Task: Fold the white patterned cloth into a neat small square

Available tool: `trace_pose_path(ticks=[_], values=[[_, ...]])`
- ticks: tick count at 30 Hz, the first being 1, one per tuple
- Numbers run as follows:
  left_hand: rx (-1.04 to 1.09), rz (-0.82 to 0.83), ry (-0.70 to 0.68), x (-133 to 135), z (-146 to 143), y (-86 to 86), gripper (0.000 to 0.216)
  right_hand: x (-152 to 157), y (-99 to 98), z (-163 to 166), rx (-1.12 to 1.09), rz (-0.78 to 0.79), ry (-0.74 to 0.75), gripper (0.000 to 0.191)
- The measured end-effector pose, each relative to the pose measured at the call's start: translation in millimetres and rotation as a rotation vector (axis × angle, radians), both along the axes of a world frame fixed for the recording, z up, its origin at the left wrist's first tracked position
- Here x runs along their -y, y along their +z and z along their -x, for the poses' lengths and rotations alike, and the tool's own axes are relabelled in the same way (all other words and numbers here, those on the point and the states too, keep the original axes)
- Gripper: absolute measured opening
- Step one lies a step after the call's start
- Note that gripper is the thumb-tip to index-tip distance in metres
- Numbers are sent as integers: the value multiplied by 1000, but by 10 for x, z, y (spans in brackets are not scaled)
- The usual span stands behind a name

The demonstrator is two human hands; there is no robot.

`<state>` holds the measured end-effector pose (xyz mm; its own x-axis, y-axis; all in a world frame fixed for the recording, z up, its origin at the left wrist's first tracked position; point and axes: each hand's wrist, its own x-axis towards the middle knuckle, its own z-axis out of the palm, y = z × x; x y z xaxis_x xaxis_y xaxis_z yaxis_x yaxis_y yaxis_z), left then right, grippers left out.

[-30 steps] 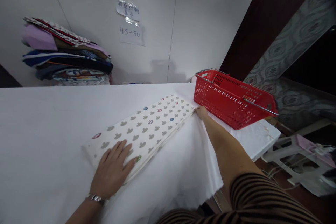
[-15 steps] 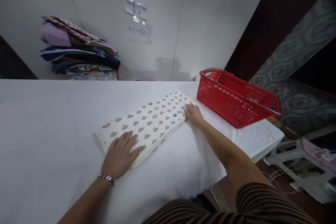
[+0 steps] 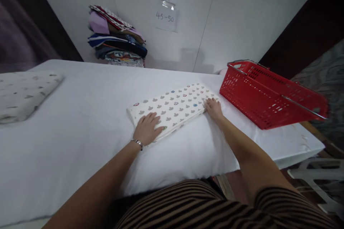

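A folded white cloth point(image 3: 172, 109) with grey, red and blue mouse-head prints lies slantwise on the white-covered table point(image 3: 88, 114). My left hand point(image 3: 147, 128), with a metal band at its wrist, rests flat on the cloth's near left corner, fingers spread. At the right end, my right hand point(image 3: 214, 108) lies over the cloth's edge, its fingers stretched out on top. Neither hand wraps around the cloth.
A red plastic basket point(image 3: 258, 96) with metal handles stands at the table's right. Folded fabrics point(image 3: 118, 39) are stacked by the wall. Another printed white cloth point(image 3: 24, 94) lies at far left. A white plastic stool point(image 3: 319, 179) is at lower right.
My view has turned left, bringing the second printed cloth into sight. Both hands remain on the same ends of the folded cloth, which looks unchanged.
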<state>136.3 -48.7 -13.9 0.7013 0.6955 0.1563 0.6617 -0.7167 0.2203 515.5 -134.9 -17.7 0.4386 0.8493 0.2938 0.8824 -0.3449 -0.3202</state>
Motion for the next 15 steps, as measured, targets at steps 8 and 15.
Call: trace_pose_path(ticks=[8, 15], values=[[94, 133, 4, 15, -5, 212, 47, 69, -102, 661, -125, -285, 512, 21], [164, 139, -103, 311, -263, 323, 26, 98, 9, 934, -68, -264, 530, 28]])
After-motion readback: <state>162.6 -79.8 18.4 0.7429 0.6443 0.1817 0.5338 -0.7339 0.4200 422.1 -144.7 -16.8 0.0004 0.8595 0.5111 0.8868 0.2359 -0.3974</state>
